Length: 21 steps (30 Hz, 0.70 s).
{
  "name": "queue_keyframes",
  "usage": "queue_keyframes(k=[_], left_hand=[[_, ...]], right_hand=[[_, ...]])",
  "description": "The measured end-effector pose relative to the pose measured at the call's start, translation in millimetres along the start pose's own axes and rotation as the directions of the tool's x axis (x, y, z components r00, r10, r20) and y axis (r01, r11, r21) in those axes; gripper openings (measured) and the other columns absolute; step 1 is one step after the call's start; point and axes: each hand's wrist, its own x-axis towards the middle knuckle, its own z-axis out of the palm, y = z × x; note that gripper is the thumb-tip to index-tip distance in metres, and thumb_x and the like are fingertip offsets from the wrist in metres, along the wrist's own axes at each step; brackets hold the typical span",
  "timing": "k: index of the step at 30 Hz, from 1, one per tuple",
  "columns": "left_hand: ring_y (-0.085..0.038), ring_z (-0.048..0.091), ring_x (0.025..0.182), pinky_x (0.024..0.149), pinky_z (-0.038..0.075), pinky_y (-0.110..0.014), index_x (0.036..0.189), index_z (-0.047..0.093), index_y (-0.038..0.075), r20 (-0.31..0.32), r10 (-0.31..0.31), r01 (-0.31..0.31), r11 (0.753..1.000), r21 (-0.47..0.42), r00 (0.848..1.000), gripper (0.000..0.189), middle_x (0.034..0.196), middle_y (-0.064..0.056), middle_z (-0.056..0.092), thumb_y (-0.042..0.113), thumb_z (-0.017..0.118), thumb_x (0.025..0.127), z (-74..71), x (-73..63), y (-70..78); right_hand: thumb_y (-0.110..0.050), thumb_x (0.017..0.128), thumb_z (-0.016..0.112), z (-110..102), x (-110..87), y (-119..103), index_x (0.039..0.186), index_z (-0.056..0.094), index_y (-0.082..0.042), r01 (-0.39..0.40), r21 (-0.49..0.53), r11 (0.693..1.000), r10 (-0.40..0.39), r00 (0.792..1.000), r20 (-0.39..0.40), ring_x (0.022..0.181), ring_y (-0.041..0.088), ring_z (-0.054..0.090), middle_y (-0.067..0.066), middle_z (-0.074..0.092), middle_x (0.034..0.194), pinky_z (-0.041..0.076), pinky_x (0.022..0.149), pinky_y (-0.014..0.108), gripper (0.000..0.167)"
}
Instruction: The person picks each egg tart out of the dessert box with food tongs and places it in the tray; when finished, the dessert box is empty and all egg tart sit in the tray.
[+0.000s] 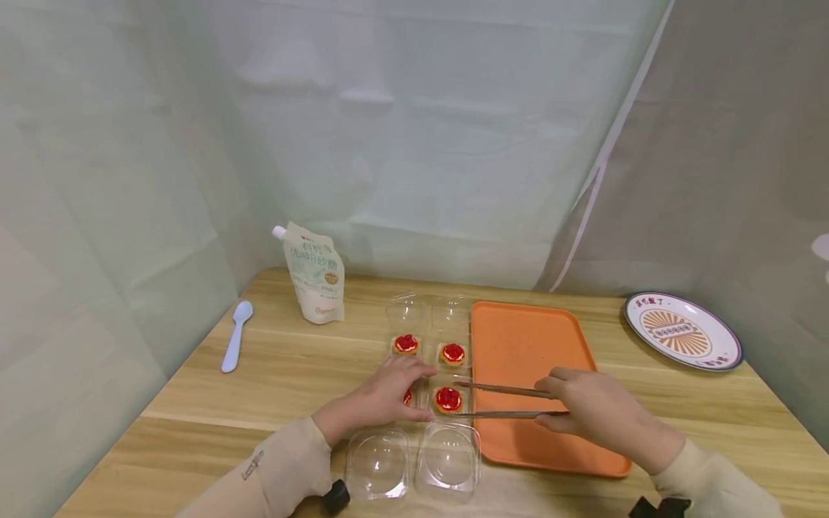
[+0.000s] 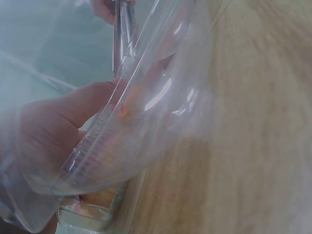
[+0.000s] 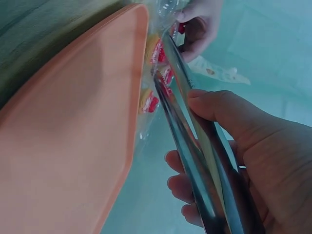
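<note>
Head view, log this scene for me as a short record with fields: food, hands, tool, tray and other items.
Food: four red-topped tarts in open clear containers
Left hand: over the containers, partly hiding one tart; grip unclear
Right hand: holds metal tongs
Tool state: tips apart, at the near-right tart
Tray: orange, right of the containers
Other items: standing pouch and pale spoon, left; patterned plate, right

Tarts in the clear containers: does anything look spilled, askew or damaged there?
Nothing stands out. Three tarts sit upright in clear containers; a fourth tart is mostly hidden by the left hand, so I can't judge it. No spill shows on the table.
</note>
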Motion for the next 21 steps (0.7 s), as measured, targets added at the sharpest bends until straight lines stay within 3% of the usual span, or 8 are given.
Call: queue_keyframes(k=[12, 21], left_hand=[[-0.028, 0.043, 0.133, 0.117, 0.027, -0.050, 0.136, 0.051, 0.013, -0.001, 0.013, -0.013, 1.000, 0.019, 1.000, 0.073, 0.136, -0.006, 0.055, 0.047, 0.075, 0.076, -0.4, 0.0, -0.4], [-0.031, 0.041, 0.135, 0.118, 0.021, -0.054, 0.136, 0.051, 0.012, 0.000, 0.007, -0.007, 1.000, -0.016, 1.000, 0.073, 0.139, -0.009, 0.053, 0.044, 0.076, 0.076, 0.3, 0.2, -0.6]], right_hand=[[-0.034, 0.076, 0.079, -0.4, 9.2, -4.3, 0.095, 0.072, -0.013, 0.040, -0.028, 0.999, -0.039, 0.999, 0.008, 0.057, -0.004, 0.047, -0.009, 0.058, 0.075, 0.039, 0.047, 0.016, 0.030], [-0.033, 0.077, 0.078, -2.8, 13.6, -5.5, 0.092, 0.072, -0.014, 0.057, -0.029, 0.998, -0.057, 0.998, 0.026, 0.055, -0.003, 0.046, -0.010, 0.056, 0.073, 0.038, 0.046, 0.017, 0.025]])
